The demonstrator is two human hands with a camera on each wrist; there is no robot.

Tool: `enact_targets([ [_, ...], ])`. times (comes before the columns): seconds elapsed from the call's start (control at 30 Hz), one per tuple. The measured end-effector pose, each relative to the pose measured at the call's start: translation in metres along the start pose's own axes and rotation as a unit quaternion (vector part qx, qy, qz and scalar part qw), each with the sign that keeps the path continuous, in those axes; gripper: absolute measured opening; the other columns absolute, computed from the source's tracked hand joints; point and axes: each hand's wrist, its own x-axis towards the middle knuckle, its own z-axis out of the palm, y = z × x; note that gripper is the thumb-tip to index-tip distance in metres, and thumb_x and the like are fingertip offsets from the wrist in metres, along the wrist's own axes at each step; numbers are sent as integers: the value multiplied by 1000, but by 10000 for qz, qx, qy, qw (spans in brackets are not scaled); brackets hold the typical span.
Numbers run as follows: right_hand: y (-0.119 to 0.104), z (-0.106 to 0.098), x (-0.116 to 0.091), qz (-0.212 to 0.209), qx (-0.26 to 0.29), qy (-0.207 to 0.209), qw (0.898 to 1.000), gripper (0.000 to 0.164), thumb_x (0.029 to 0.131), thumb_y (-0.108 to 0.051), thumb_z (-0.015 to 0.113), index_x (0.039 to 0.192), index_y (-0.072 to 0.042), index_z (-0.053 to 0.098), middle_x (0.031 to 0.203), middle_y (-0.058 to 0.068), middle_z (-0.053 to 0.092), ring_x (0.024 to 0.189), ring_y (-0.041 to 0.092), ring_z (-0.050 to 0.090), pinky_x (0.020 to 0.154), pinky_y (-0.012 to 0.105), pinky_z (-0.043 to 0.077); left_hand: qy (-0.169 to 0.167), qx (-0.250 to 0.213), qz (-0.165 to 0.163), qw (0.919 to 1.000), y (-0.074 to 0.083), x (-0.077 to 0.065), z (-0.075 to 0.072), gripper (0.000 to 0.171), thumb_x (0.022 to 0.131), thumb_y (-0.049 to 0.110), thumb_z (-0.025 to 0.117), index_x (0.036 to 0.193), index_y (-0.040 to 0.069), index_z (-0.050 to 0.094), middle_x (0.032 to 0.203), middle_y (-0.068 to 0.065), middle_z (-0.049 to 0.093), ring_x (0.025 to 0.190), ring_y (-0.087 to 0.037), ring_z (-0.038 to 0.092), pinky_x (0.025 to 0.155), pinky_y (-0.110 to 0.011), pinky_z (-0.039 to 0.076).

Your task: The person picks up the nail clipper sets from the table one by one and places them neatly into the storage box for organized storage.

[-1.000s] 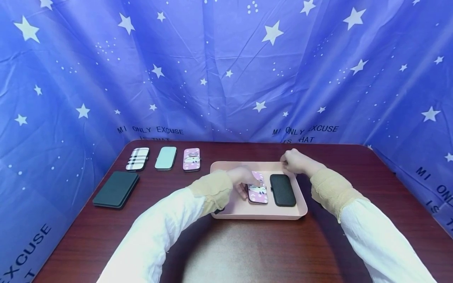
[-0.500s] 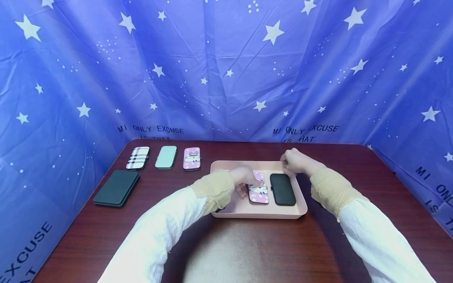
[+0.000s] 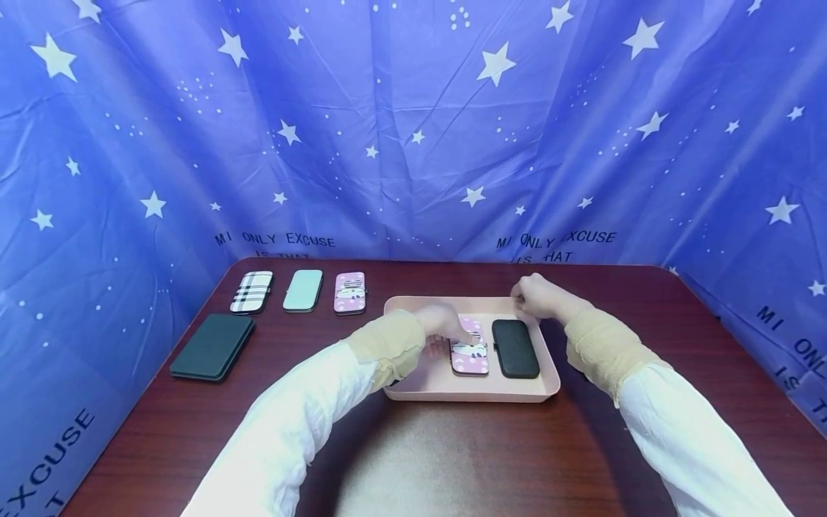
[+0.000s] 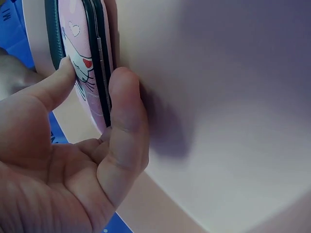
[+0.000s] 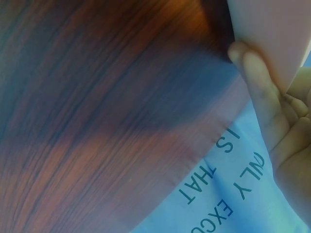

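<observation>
In the head view my left hand [image 3: 444,322] reaches into a pale pink tray [image 3: 465,394] and holds a slim pink case [image 3: 470,359] with a cartoon cat print. The left wrist view shows the thumb on the case's [image 4: 77,34] printed face and the fingers along its metal-framed edge. A black textured case [image 3: 515,349] lies to its right inside the tray. My right hand [image 3: 539,296] grips the tray's far right corner; in the right wrist view its fingers [image 5: 260,73] lie against the outside of the tray wall [image 5: 267,34].
Left of the tray, a plaid case [image 3: 252,291], a mint green case [image 3: 303,290] and another pink printed case [image 3: 350,293] form a row. In front of them lies a larger dark green case [image 3: 213,347]. A blue star-patterned curtain [image 3: 413,194] encloses the dark wooden table [image 3: 452,459].
The left fingers beside the pink case have shifted slightly. The right hand keeps its grip on the tray corner, and the other cases stay where they were.
</observation>
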Motion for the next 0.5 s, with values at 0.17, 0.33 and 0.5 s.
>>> enact_targets([
  [0.17, 2, 2, 0, -123, 40, 87, 9999, 24, 70, 10, 53, 57, -10, 53, 54, -5, 46, 51, 11, 43, 50, 25, 38, -17, 205, -5, 9998, 0, 3, 0, 33, 86, 38, 68, 78, 6, 65, 71, -7, 60, 62, -18, 53, 56, -28, 46],
  [0.33, 10, 5, -1, -607, 230, 434, 9969, 24, 66, 8, 52, 55, -13, 51, 53, -6, 45, 50, 10, 41, 48, 24, 35, -38, 142, -21, 9999, 0, 2, 0, 33, 87, 37, 67, 80, 6, 65, 73, -7, 60, 63, -18, 54, 58, -28, 47],
  [0.5, 10, 5, 0, -654, 130, 454, 9967, 23, 67, 8, 53, 56, -13, 52, 54, -6, 45, 52, 11, 40, 49, 25, 36, -5, -48, -30, 10000, -1, 0, 1, 32, 86, 36, 67, 80, 5, 64, 72, -7, 58, 62, -18, 51, 58, -28, 44],
])
